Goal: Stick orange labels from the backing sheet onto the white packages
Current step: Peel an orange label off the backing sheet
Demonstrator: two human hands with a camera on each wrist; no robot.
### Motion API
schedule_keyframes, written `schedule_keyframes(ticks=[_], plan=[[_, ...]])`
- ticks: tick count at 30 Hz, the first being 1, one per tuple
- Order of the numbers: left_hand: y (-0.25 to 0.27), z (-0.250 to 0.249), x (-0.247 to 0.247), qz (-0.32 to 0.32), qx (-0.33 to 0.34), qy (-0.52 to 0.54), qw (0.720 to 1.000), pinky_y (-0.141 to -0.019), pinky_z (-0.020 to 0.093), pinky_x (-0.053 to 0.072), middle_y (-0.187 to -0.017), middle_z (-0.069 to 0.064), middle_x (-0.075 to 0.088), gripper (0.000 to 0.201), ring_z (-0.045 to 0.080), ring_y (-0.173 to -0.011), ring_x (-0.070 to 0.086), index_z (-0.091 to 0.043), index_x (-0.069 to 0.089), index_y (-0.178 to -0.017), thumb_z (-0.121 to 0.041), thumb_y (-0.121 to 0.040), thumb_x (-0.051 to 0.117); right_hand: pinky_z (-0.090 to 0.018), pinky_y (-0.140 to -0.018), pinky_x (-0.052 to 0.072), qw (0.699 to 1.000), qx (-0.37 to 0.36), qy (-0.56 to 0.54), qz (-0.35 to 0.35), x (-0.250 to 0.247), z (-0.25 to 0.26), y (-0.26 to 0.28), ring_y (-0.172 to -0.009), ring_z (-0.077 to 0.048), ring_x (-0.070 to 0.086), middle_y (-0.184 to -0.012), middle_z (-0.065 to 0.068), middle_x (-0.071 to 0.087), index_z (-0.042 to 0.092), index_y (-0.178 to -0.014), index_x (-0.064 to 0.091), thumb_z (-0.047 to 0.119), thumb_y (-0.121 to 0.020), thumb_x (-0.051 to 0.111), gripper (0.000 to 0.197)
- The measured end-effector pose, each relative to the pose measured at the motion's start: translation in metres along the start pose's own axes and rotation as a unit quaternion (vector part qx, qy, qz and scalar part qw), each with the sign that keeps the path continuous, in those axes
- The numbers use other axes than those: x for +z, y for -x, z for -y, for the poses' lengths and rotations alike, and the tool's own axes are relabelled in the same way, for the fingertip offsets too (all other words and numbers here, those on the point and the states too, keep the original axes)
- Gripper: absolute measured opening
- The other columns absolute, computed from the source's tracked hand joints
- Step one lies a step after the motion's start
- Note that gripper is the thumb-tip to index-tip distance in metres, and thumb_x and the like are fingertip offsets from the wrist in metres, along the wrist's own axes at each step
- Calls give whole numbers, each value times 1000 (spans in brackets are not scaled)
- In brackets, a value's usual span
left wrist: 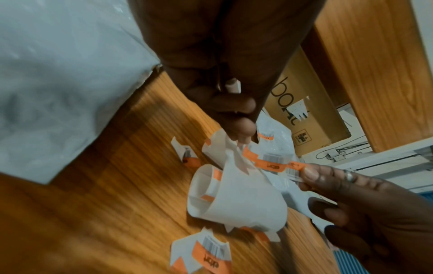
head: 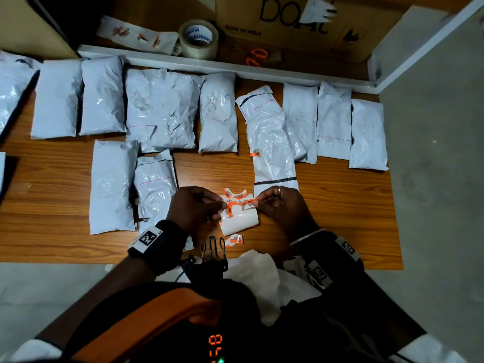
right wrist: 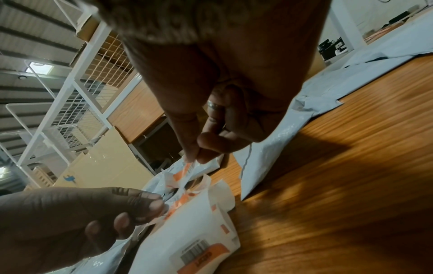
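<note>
A curled white backing sheet (head: 239,218) with orange barcode labels hangs just above the wooden table's front middle. My left hand (head: 195,209) pinches its upper left edge (left wrist: 234,148). My right hand (head: 275,203) pinches the end of an orange label (head: 248,203) that is partly lifted off the sheet; the label (left wrist: 274,165) stretches between both hands. White packages lie in rows across the table. One long package (head: 272,142) beyond my right hand carries an orange label (head: 254,153) on its left edge. Another white package (head: 154,184) lies beside my left hand.
A loose label scrap (head: 235,239) lies on the table near its front edge. A tape roll (head: 199,38), orange-handled scissors (head: 256,57) and a cardboard box (head: 301,24) sit behind a white rail at the back. Bare wood (head: 340,205) shows at the right.
</note>
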State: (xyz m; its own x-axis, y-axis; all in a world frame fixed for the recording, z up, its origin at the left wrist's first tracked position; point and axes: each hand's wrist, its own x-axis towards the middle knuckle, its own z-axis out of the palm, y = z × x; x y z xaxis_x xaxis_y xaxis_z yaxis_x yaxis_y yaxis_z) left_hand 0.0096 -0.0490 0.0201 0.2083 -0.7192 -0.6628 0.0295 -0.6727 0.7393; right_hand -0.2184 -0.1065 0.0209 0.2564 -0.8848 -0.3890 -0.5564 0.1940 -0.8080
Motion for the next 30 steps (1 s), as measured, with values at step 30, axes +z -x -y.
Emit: schedule_keyframes(ticks=[30], plan=[[-4,16,0,33,-9,-31,999,-60,33,48,-78,22,75,7,25,-57,61,-10,80,-84,-12,-78,84,-12,-72,54,999,-10,-20,-26,-11,-15,11,-78,-1,70,-80,10,75,24,-81,74,20,-81,86,12]])
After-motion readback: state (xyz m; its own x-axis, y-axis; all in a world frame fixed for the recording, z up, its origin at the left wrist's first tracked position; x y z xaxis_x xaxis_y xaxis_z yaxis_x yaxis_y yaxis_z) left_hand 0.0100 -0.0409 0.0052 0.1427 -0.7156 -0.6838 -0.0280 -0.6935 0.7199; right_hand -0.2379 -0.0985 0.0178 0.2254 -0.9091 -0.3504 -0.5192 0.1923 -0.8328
